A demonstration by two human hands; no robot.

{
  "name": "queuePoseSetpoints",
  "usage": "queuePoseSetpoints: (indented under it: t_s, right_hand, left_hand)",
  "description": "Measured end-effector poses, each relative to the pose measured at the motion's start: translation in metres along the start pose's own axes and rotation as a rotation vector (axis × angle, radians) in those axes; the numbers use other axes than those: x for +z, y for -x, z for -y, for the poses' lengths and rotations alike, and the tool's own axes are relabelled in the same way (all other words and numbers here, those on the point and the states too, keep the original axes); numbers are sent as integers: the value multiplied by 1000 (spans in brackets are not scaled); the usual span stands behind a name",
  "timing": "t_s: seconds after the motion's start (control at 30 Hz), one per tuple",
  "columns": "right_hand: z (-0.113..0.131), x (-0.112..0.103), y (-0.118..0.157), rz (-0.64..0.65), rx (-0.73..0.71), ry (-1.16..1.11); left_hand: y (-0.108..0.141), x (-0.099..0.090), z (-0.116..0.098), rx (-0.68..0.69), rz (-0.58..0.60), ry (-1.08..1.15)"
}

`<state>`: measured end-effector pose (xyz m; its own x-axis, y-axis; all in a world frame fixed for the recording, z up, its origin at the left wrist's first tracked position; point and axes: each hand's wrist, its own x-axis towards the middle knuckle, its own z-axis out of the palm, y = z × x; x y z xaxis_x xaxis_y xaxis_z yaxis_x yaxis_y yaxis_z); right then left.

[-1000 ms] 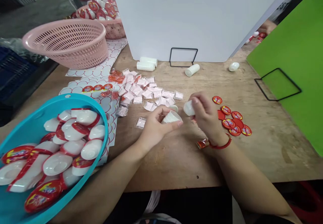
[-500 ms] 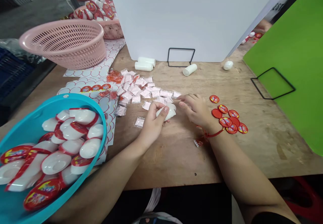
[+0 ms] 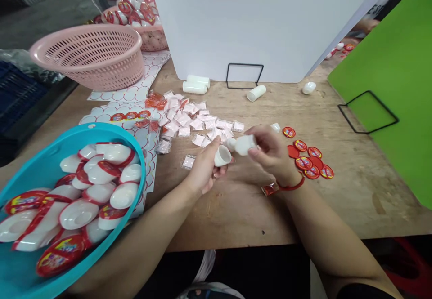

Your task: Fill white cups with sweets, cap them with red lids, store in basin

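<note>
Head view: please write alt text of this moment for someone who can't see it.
Two bare hands work over a wooden table: the left hand holds a small white plastic cup, the right hand a white plastic piece. Pink sachets lie nearby, with round red labels to the right and a teal tub at left.

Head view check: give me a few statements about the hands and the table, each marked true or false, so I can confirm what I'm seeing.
The left hand holds a small white cup. True.
The right hand holds a red round label. False: it holds a white plastic bottle; the red round labels lie on the table to its right.
A red band circles the right wrist. True.
The teal tub holds pink sachets. False: it holds white containers; the pink sachets lie on the wooden table.
</note>
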<state>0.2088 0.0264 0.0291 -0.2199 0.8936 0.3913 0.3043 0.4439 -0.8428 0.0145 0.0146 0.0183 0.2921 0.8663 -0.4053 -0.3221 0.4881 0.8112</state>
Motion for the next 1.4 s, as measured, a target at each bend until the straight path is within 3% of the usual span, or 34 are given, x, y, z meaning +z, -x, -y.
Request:
queuePoseSetpoints:
  t_s: [0.1,0.23,0.37,0.53,0.63,0.7,0.8,0.9,0.97,1.07,1.1,1.17,1.27,1.4]
  right_hand:
    - [-7,-13,-4,-85,116,18]
    - [-15,-13,-7,3,159,-44]
    - [-9,1,-6,40,210,-232]
    - [3,10,-6,128,362,-458]
    - [6,9,-6,128,435,-528]
    - [6,4,-8,36,445,-530]
    - [-4,-16,-12,-138,368,-271]
    - [-25,-40,-16,-215,276,312]
    - [-40,-51,-16,-119,275,582]
    - [-54,-58,-14,127,327,686]
    - [-57,-58,-13,136,329,711]
    - [-62,-56,-14,18,323,775]
    - [-74,-53,-18,-173,394,822]
    - [-89,-52,-28,-129,528,810]
  left_hand:
    - [-5,-3,2,72,-68,-1]
    - [-8,-5,7,237,-10,-54]
    - [-2,-6,4,374,75,-315]
    - [7,-7,-5,645,16,-630]
    - [8,-10,-8,627,-14,-625]
    - [6,-14,-10,558,-67,-544]
    - [0,-18,-12,529,-130,-565]
    - [-5,-20,-8,669,-124,-846]
    - [-6,-20,-3,734,-80,-1026]
    - [-5,-20,3,725,1,-1265]
    - [-4,-19,4,711,21,-1326]
    - [-2,-18,3,689,30,-1368]
    - [0,-17,3,745,-4,-1215]
    - [-6,-21,13,803,-27,-658]
